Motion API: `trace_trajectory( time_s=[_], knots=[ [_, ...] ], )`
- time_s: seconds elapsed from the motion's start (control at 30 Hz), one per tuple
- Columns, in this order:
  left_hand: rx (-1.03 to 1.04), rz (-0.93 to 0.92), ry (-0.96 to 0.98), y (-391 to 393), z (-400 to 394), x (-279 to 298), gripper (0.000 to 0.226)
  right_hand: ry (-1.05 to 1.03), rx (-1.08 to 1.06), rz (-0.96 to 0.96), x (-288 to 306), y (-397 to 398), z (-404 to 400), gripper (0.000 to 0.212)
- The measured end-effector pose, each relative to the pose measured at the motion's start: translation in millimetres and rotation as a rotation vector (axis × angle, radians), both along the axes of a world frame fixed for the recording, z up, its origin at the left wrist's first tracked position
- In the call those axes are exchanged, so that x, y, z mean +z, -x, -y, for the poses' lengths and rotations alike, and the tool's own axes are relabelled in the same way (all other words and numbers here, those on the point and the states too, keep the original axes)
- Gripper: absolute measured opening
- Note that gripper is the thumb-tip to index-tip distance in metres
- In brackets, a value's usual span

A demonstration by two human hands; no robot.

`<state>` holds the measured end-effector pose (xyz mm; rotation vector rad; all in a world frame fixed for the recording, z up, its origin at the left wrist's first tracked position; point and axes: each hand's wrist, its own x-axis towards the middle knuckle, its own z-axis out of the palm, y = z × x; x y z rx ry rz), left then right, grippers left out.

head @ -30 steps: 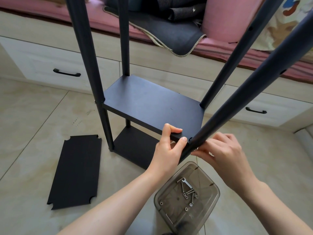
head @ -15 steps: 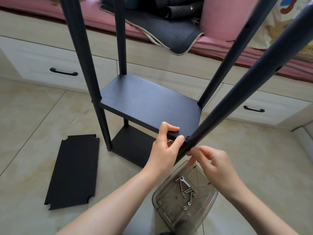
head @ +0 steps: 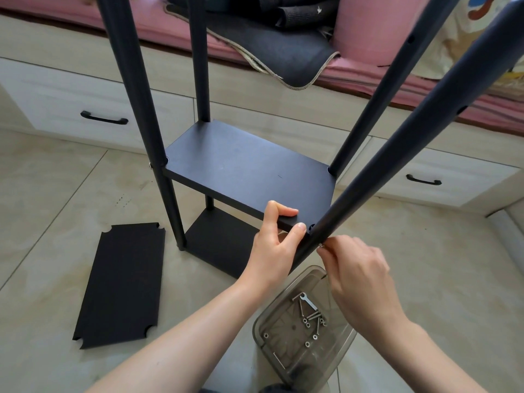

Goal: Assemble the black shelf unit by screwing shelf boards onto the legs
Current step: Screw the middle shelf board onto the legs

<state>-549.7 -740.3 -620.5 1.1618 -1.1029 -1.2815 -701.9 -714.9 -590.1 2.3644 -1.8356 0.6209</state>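
The black shelf unit stands on the floor with several round legs and two boards fitted: an upper shelf board (head: 249, 171) and a lower board (head: 221, 245). My left hand (head: 275, 245) grips the upper board's near edge beside the near right leg (head: 397, 154), thumb on top. My right hand (head: 354, 270) pinches a small silver screw (head: 321, 245) against that leg at the board's corner. A spare black board (head: 122, 282) lies flat on the tiles at the left.
A smoky clear plastic lid (head: 272, 327) on the floor below my hands holds loose screws, washers and a small flat wrench (head: 309, 301). Behind stand white drawers (head: 71, 109) with black handles under a pink mattress with dark cloth.
My right hand dipped away from the leg toward the lid, then came back up to the near right leg's joint, now with a screw. My left hand kept its grip on the board.
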Motion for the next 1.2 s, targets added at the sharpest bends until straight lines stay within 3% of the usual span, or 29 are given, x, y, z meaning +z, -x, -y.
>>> trace_trajectory(
  time_s=[0.07, 0.2, 0.33, 0.43, 0.53, 0.7, 0.83, 1.0, 1.2],
  knots=[
    [0.003, -0.011, -0.004, 0, 0, 1, 0.014, -0.054, -0.025, 0.053, -3, -6, -2, 0.033],
    [-0.003, -0.004, 0.000, -2, 0, 2, 0.014, -0.357, -0.088, 0.519, -8, -11, -1, 0.040],
    [-0.015, 0.006, 0.000, -3, 0, 0, 0.015, -0.191, -0.051, 0.216, 0, -8, -5, 0.030],
    [-0.017, 0.013, -0.005, -2, 0, 1, 0.016, -0.095, -0.043, 0.163, -2, -8, -2, 0.019],
    [-0.003, -0.012, -0.025, -3, 0, 3, 0.014, -0.151, -0.008, 0.311, -6, -8, 3, 0.030],
    [0.036, -0.022, -0.005, -4, -3, 7, 0.017, -0.385, 0.007, 0.602, 0, -6, 4, 0.030],
    [0.068, 0.003, 0.034, -4, -4, 13, 0.017, -0.393, 0.052, 0.564, 0, -3, 3, 0.019],
    [0.077, 0.032, 0.023, -1, -5, 16, 0.019, -0.269, 0.125, 0.415, -3, 0, 8, 0.019],
    [0.079, -0.003, 0.007, -1, -4, 19, 0.016, -0.374, 0.129, 0.404, 1, 1, 14, 0.023]
  ],
)
